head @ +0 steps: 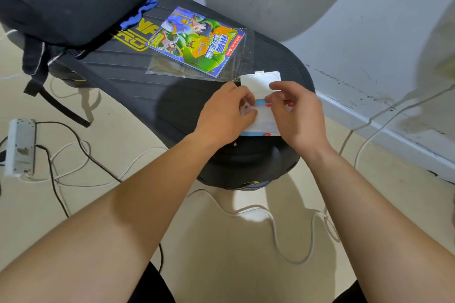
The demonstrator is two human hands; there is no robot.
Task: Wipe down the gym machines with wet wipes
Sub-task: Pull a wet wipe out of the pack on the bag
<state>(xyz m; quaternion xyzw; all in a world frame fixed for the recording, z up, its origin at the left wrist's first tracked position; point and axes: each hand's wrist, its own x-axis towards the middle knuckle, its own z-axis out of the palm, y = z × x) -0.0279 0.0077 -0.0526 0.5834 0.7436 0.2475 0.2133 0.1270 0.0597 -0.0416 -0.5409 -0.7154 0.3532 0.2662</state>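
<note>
Beneath you lay a glossy cream floor (221, 248), crossed by loose white cables (275, 231) and a black cable (53, 179) near a white power strip (19, 147) at your left. To your right rose a scuffed white wall (357, 39) with a pale baseboard (384, 128).

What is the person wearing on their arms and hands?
Nothing that shows. The left forearm and the right forearm are bare, with no sleeve in view. The left hand and the right hand have no gloves, and no watch, bracelet or ring can be seen.
</note>
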